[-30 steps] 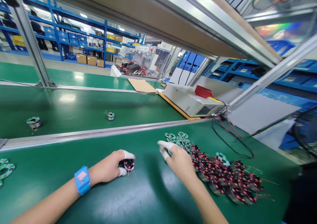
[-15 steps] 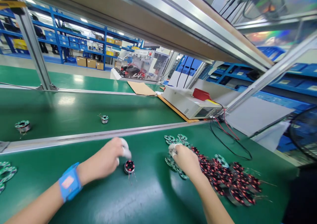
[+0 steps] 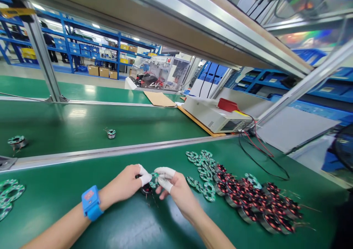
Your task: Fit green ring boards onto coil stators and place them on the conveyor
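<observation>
In the head view my left hand (image 3: pixel 132 179), with white finger cots on thumb and finger, closes on the far side of a motor stator (image 3: pixel 146 190) on the green bench. The stator has a dark core, red-copper coils and thin loose wires, and is partly hidden by the fingers. My right hand (image 3: pixel 175 188), also in white finger cots, pinches a green ring-shaped circuit board (image 3: pixel 153 181) tilted just above the stator. Whether board and stator touch, I cannot tell. Right of my hands lie several loose ring boards (image 3: pixel 205 168) beside a cluster of stators (image 3: pixel 250 199).
More ring boards (image 3: pixel 11 194) lie at the left edge. Beyond the metal rail (image 3: pixel 110 150) stand two stators topped with green boards (image 3: pixel 111 133) (image 3: pixel 17 142). A grey instrument (image 3: pixel 212 111) with red and black cables (image 3: pixel 259 150) is at the back right; a shelf beam hangs overhead.
My right hand has moved left from the loose boards, bringing one ring board to the stator. My left hand has come down onto the stator. The view has shifted slightly.
</observation>
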{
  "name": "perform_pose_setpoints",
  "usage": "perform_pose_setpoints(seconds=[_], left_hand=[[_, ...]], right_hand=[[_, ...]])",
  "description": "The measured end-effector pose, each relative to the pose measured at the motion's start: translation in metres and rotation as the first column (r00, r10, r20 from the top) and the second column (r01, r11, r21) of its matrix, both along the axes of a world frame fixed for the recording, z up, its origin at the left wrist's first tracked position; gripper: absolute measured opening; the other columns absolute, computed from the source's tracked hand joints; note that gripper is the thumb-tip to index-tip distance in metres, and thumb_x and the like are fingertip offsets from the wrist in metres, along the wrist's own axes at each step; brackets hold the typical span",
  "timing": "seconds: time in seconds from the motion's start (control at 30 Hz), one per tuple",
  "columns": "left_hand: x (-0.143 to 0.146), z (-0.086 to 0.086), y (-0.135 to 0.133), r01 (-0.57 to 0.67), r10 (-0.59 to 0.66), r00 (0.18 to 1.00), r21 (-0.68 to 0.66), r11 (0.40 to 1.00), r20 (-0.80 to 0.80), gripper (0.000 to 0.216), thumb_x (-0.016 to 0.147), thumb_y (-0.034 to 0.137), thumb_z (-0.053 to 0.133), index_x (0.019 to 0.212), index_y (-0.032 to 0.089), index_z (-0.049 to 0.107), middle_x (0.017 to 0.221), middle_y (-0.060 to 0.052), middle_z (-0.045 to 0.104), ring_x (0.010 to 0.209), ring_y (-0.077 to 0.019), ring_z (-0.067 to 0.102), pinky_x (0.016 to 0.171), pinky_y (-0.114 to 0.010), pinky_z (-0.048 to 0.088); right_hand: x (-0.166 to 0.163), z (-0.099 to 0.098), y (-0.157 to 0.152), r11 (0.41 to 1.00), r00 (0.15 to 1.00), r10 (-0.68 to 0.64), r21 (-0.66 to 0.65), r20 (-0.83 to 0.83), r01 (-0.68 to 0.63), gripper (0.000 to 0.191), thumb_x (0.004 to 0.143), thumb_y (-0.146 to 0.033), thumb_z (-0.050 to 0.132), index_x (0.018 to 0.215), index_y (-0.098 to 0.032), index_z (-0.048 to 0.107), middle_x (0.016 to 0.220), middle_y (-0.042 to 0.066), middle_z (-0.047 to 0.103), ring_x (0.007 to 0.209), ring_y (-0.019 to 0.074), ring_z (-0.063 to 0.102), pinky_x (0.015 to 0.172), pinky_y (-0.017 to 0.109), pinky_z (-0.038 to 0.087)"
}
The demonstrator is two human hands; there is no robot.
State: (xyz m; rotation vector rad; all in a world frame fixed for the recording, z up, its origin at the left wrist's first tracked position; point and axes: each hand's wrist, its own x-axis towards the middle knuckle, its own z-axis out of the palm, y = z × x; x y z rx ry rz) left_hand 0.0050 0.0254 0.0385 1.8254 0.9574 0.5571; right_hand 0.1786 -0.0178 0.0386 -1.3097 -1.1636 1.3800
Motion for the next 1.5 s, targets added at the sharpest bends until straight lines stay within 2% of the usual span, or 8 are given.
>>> perform_pose_setpoints(seconds=[0.17,0.3,0.43,0.53,0.77,1.0,1.17,1.5], left_hand=[[0.005,-0.003,-0.002,-0.061,0.059,0.997,0.029,0.998,0.051,0.021,0.076,0.026,0.043,0.059,0.016,0.049,0.066,0.0,0.053,0.066,-0.014,0.049,0.062,-0.024,0.037],[0.006,-0.002,-0.002,-0.027,0.025,0.999,0.066,0.997,0.027,0.023,0.079,0.023,0.043,0.058,0.016,0.05,0.065,0.0,0.052,0.066,-0.0137,0.049,0.063,-0.024,0.037],[0.007,-0.004,-0.009,-0.105,0.18,0.967,0.359,0.927,-0.182,0.024,0.081,0.036,0.051,0.074,0.015,0.061,0.08,-0.005,0.058,0.083,-0.0209,0.05,0.073,-0.032,0.038],[0.006,-0.011,-0.015,-0.026,0.256,0.893,0.525,0.851,-0.37,0.039,0.065,0.051,0.068,0.079,0.015,0.065,0.086,-0.007,0.058,0.09,-0.0266,0.046,0.075,-0.037,0.036],[0.007,-0.024,-0.014,0.108,0.19,0.861,0.536,0.837,-0.471,0.034,0.066,0.049,0.07,0.073,0.017,0.063,0.082,-0.004,0.056,0.087,-0.0231,0.046,0.072,-0.034,0.035],[0.006,-0.025,-0.015,0.132,0.175,0.848,0.519,0.844,-0.5,0.022,0.069,0.035,0.071,0.069,0.016,0.06,0.08,-0.004,0.056,0.086,-0.0216,0.046,0.07,-0.032,0.034],[0.006,-0.027,-0.015,0.12,0.168,0.863,0.517,0.847,-0.476,0.025,0.07,0.038,0.07,0.069,0.016,0.059,0.081,-0.004,0.056,0.085,-0.022,0.046,0.068,-0.033,0.034],[0.007,-0.029,-0.015,0.113,0.17,0.866,0.516,0.849,-0.471,0.027,0.071,0.041,0.069,0.069,0.016,0.059,0.08,-0.004,0.056,0.085,-0.0225,0.046,0.069,-0.033,0.033]], right_hand=[[-0.001,-0.001,-0.002,0.996,0.995,0.088,0.009,0.046,-0.089,0.046,0.064,-0.035,0.07,0.103,-0.015,0.059,0.071,0.0,0.057,0.057,0.0126,0.056,0.047,0.024,0.048],[0.006,0.003,-0.004,0.979,0.928,0.126,0.107,0.351,-0.174,0.043,0.061,-0.022,0.071,0.102,-0.015,0.063,0.068,-0.001,0.055,0.055,0.0117,0.053,0.048,0.023,0.045],[0.018,-0.001,0.003,0.951,0.842,0.035,0.24,0.538,-0.193,0.029,0.064,-0.024,0.069,0.093,-0.017,0.067,0.075,0.003,0.059,0.067,0.0168,0.057,0.053,0.025,0.047],[0.027,-0.008,0.013,0.953,0.835,0.011,0.247,0.55,-0.176,0.028,0.068,-0.03,0.067,0.092,-0.017,0.066,0.082,0.006,0.062,0.072,0.0185,0.058,0.056,0.027,0.049],[0.019,-0.011,0.013,0.909,0.826,0.257,0.165,0.502,-0.383,0.029,0.073,-0.034,0.064,0.096,-0.016,0.065,0.092,0.009,0.061,0.08,0.0197,0.059,0.062,0.029,0.052],[0.008,-0.013,-0.001,0.828,0.626,0.108,0.279,0.773,-0.487,0.029,0.075,-0.019,0.063,0.104,-0.019,0.062,0.106,0.01,0.06,0.096,0.0233,0.056,0.086,0.038,0.047],[0.009,-0.016,-0.003,0.809,0.6,0.05,0.32,0.799,-0.494,0.036,0.076,-0.014,0.059,0.112,-0.021,0.059,0.108,0.01,0.059,0.099,0.0232,0.054,0.086,0.037,0.047],[0.009,-0.014,-0.003,0.818,0.52,0.057,0.259,0.852,-0.514,0.036,0.077,-0.012,0.058,0.113,-0.017,0.059,0.108,0.012,0.06,0.098,0.0251,0.055,0.084,0.039,0.049]])
